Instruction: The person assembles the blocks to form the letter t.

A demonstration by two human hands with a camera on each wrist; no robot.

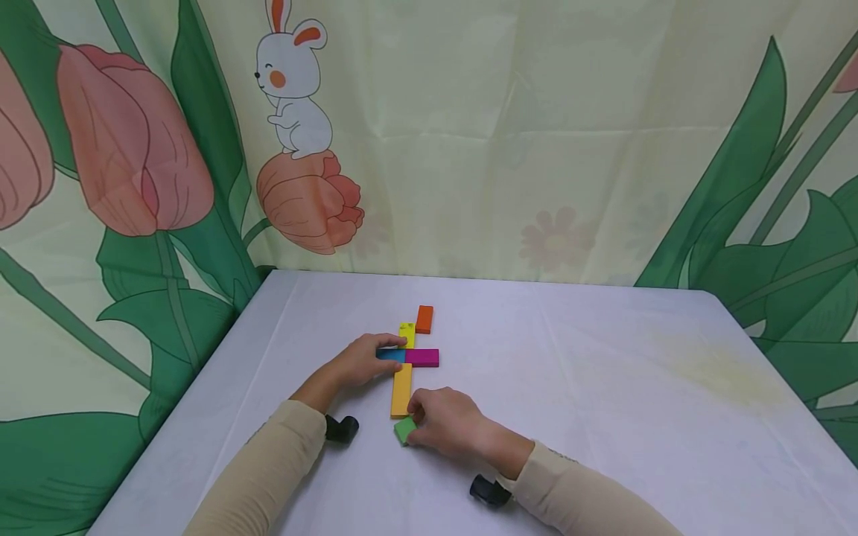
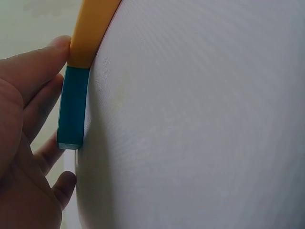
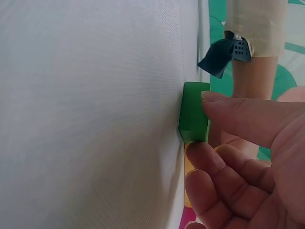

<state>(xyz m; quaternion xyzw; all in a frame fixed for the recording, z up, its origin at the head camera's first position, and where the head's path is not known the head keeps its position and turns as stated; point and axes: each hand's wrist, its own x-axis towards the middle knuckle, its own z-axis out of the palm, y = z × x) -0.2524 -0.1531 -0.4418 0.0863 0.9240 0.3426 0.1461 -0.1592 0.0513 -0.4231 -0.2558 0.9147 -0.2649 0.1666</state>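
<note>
My right hand (image 1: 447, 423) pinches a green block (image 1: 404, 430) between thumb and fingers. The block sits tilted at the near end of a long amber block (image 1: 401, 392). My left hand (image 1: 364, 359) reaches over a blue block (image 1: 391, 356); its thumb rests at the far end of the amber block and a fingertip is by a yellow block (image 1: 407, 333). Against the blue block's right end lies a magenta block (image 1: 424, 358). An orange-red block (image 1: 424, 319) stands at the far right of the yellow one. In the left wrist view, the left fingers (image 2: 40, 112) stretch behind the blue block.
The blocks lie on a white-covered table (image 1: 603, 387). Behind it hangs a curtain (image 1: 456, 134) printed with tulips and a rabbit. A black wrist camera (image 1: 342, 429) sits under the left wrist, and another black camera (image 1: 489, 491) under the right.
</note>
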